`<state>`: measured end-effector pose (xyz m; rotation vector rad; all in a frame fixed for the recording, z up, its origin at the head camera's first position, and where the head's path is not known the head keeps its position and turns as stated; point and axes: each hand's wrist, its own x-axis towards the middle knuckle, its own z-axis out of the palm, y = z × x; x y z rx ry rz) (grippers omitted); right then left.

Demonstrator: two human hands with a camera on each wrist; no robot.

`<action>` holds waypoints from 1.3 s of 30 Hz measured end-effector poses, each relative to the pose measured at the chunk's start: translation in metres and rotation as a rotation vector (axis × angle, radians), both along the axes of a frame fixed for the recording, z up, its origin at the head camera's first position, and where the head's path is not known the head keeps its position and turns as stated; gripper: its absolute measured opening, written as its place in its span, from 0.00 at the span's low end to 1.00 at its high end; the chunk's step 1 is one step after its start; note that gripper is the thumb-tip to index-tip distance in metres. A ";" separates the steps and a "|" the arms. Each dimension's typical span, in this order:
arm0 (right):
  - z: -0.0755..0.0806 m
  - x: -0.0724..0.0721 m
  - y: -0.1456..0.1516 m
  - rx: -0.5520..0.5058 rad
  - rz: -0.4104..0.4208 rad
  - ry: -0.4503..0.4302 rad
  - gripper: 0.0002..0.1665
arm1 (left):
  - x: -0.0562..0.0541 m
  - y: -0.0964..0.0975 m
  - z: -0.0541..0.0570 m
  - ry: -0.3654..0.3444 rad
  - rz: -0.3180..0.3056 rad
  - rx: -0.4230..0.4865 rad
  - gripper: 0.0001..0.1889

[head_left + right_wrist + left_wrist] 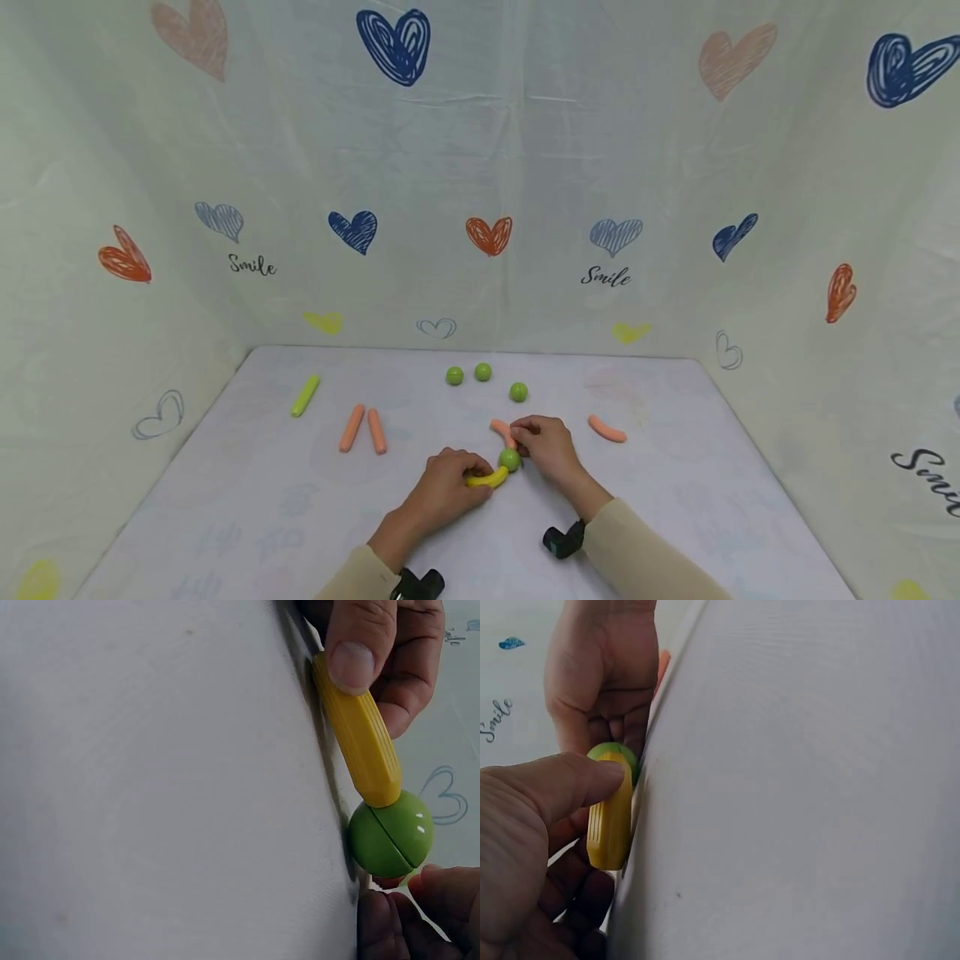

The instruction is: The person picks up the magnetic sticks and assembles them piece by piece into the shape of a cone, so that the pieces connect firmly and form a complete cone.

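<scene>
My left hand pinches a yellow curved stick between thumb and fingers, low over the white table. The stick's far end meets a green ball, which has a groove across it in the right wrist view. On the ball's other side my right hand pinches an orange curved stick near the end by the ball. In the right wrist view only a sliver of that orange stick shows between the fingertips and the ball. The left wrist view shows the yellow stick under the left thumb.
Three green balls lie toward the back of the table. Another orange curved stick is at the right. Two straight orange sticks and a yellow-green stick lie at the left. A heart-printed curtain surrounds the table's back and sides.
</scene>
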<state>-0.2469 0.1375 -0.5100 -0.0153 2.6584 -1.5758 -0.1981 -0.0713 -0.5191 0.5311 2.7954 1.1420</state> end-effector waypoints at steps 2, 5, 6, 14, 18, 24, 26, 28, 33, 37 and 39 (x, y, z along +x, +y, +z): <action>0.000 0.004 0.002 0.040 0.017 0.019 0.10 | 0.000 0.001 0.000 0.007 0.007 0.008 0.09; 0.001 0.011 0.005 0.088 0.050 0.044 0.12 | -0.001 0.004 -0.001 0.031 0.021 0.013 0.09; 0.001 0.013 0.006 0.093 0.058 0.045 0.12 | -0.001 0.005 -0.001 0.038 0.027 0.010 0.10; -0.001 0.027 0.013 0.070 0.123 0.071 0.17 | 0.001 0.014 -0.003 0.067 0.064 0.002 0.11; -0.004 0.027 0.014 0.064 0.136 0.089 0.19 | 0.001 0.016 -0.001 0.067 0.062 0.004 0.11; -0.007 0.026 0.016 0.056 0.129 0.114 0.17 | 0.001 0.015 -0.002 0.049 0.057 0.037 0.09; -0.009 0.026 0.017 0.053 0.126 0.117 0.16 | 0.000 0.013 -0.001 0.017 0.078 0.067 0.07; -0.011 0.025 0.018 0.047 0.122 0.115 0.16 | -0.002 0.011 0.000 -0.024 0.109 0.100 0.05; -0.014 0.025 0.018 0.034 0.113 0.108 0.18 | -0.010 0.003 0.005 -0.066 0.167 0.173 0.03; -0.014 0.026 0.018 0.044 0.107 0.103 0.18 | -0.020 -0.003 0.008 -0.056 0.208 0.215 0.05; -0.014 0.027 0.018 0.043 0.103 0.095 0.17 | -0.026 -0.006 0.009 -0.048 0.235 0.243 0.06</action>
